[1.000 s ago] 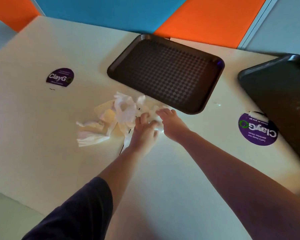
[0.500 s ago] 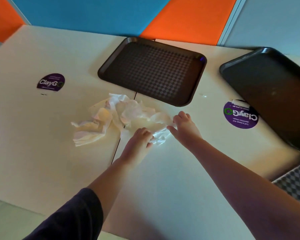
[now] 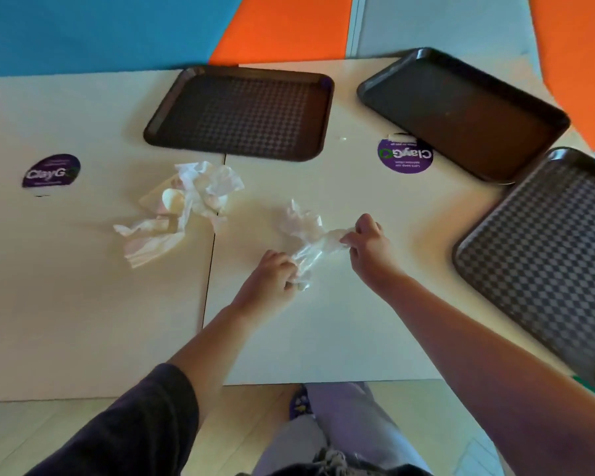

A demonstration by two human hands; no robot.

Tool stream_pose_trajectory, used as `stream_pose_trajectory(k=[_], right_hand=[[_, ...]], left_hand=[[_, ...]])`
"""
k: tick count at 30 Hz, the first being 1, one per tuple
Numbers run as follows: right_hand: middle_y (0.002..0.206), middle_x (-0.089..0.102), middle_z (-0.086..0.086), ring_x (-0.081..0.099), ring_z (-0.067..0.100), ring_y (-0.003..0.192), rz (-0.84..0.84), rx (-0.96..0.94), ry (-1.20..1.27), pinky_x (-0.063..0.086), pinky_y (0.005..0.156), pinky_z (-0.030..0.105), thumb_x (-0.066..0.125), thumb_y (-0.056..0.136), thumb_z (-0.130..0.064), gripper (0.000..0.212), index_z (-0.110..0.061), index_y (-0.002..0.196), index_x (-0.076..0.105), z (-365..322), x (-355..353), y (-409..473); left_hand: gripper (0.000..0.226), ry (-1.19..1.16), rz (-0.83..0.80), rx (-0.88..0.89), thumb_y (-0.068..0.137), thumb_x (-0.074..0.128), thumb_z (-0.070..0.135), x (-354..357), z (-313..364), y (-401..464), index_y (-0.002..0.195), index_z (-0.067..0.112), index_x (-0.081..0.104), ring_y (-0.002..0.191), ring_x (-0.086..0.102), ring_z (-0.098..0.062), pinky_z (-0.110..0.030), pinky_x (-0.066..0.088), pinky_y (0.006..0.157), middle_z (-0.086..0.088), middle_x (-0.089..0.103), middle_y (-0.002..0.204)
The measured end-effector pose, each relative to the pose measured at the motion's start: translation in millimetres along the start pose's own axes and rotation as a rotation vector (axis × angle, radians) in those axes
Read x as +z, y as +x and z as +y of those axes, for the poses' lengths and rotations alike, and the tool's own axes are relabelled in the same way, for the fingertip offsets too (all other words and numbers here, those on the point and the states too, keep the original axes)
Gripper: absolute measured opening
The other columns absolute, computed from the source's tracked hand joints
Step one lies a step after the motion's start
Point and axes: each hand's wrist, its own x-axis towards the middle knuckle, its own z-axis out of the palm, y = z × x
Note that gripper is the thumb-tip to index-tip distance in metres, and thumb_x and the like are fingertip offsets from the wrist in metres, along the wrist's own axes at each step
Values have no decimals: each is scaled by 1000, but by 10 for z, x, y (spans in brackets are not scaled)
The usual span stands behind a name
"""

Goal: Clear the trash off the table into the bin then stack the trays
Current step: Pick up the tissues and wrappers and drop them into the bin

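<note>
Trash step under way. Crumpled white paper napkins (image 3: 182, 207) lying loose, left of table seam. Left hand (image 3: 272, 276) and right hand (image 3: 366, 243) fingers curled, pinching clear plastic wrapper (image 3: 308, 242), mid-table. 3 dark brown trays (image 3: 241, 111) unstacked beyond. Next: gather napkins, bin not visible.

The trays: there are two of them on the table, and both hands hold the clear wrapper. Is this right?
Not quite. The head view shows three trays, not two. The rest holds: left hand and right hand both hold the clear wrapper.
</note>
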Motion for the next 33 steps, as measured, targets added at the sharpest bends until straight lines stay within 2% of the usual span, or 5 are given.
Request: stream_pose_trajectory(k=[8,15,21,26,33], right_hand=[[99,68,9,52,36,93,115,146,-52,51,67,39,39,69,15,46,-7,89,74,238,-382,-796],[92,47,13,39,30,92,124,240,-56,38,80,30,33,71,8,49,-9,96,72,406,-662,-1174],[93,44,8,36,21,89,99,238,-2,38,80,28,64,84,-29,25,-6,76,59,601,-879,-1487],[92,50,17,43,30,82,129,222,-22,49,68,46,50,79,10,11,1,78,55,943,-1198,-1839],[116,49,22,46,36,101,234,281,-31,48,78,39,45,73,17,52,-5,119,55,1651,-1691,-2581]], left_hand=[[30,21,-90,6,89,62,22,367,349,-168,78,-4,72,131,39,-30,-25,30,104,-24,39,142],[10,54,-112,67,73,62,1,507,706,-18,75,1,71,77,60,-38,-31,46,75,-21,63,76],[22,59,-43,133,75,66,-5,798,1134,-30,94,6,72,84,55,-31,-30,42,75,-15,66,86],[28,56,47,231,72,70,-6,1091,1747,-13,98,4,71,92,50,-27,-27,42,73,-10,69,85],[21,19,30,356,76,71,-3,1689,2731,-32,95,5,70,81,57,-30,-30,48,67,-8,63,82]])
